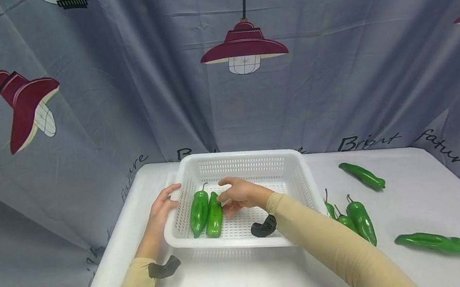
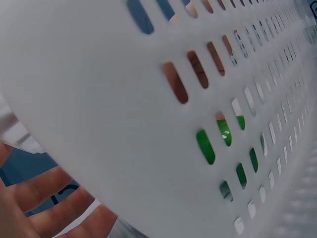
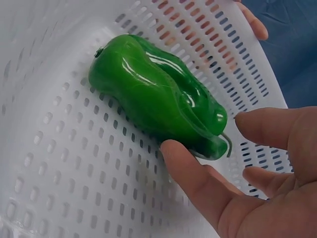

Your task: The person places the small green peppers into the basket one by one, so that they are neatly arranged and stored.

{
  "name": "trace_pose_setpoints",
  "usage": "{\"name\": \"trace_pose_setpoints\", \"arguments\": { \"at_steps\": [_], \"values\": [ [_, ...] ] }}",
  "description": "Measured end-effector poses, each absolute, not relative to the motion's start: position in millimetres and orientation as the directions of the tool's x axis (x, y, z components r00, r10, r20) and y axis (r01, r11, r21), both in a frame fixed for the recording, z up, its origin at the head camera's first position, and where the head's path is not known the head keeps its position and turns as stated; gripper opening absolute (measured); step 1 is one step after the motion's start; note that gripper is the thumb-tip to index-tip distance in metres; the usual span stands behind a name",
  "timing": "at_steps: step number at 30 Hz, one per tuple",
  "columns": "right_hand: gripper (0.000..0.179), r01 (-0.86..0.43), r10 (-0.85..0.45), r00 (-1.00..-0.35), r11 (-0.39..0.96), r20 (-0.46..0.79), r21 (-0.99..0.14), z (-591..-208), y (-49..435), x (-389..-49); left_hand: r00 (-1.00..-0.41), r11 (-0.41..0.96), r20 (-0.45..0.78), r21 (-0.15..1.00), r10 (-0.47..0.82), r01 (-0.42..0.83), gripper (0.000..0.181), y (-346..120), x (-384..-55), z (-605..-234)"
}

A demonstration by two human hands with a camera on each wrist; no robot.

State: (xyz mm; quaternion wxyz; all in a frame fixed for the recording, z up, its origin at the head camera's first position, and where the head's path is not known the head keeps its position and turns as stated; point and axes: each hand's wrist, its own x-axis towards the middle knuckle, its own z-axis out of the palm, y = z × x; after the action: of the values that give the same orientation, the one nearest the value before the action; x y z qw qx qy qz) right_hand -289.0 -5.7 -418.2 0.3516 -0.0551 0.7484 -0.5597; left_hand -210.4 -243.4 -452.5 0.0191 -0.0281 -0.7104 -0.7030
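Observation:
Two green chili peppers lie side by side at the left end of a white perforated plastic basket (image 1: 244, 242): a left pepper (image 1: 199, 214) with its stem showing, and a right pepper (image 1: 214, 217). Inside the basket, my right hand (image 1: 239, 196) is beside the right pepper. Its spread fingers (image 3: 190, 173) reach the pepper's side and stem end in the right wrist view, not wrapped round it. Against the basket's left rim rests my left hand (image 1: 162, 217), fingers extended along the outer wall. Part of it shows below the wall in the left wrist view.
Right of the basket, several green peppers lie on the white table (image 1: 417, 186): one pepper (image 1: 362, 176) toward the back, one pepper (image 1: 435, 242) at the front right, and a group by the basket, including a pepper (image 1: 361, 220). A grey printed curtain (image 1: 162, 99) hangs behind.

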Motion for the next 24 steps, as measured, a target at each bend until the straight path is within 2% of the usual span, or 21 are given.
{"name": "trace_pose_setpoints", "arguments": {
  "at_steps": [6,13,19,24],
  "values": [
    [0.069,0.294,-0.471,-0.77,0.337,-0.431,-0.894,-410.9,7.9,-289.8,-0.999,0.017,0.05,0.999,0.014,0.05,0.056,-239.2,-211.1,-451.3],
    [0.07,0.26,-0.494,-0.78,0.302,-0.384,-0.917,-383.1,44.7,-290.4,-0.998,-0.011,0.062,0.998,0.032,0.061,0.054,-238.7,-211.7,-454.3],
    [0.071,0.212,-0.503,-0.786,0.327,-0.359,-0.921,-349.6,96.9,-286.4,-0.998,0.009,0.053,0.999,0.025,0.053,0.054,-241.6,-205.6,-447.8],
    [0.073,0.179,-0.464,-0.823,0.335,-0.327,-0.925,-333.4,159.7,-277.4,-0.998,0.006,0.058,0.998,0.038,0.058,0.054,-242.9,-206.6,-450.5]
  ]
}}
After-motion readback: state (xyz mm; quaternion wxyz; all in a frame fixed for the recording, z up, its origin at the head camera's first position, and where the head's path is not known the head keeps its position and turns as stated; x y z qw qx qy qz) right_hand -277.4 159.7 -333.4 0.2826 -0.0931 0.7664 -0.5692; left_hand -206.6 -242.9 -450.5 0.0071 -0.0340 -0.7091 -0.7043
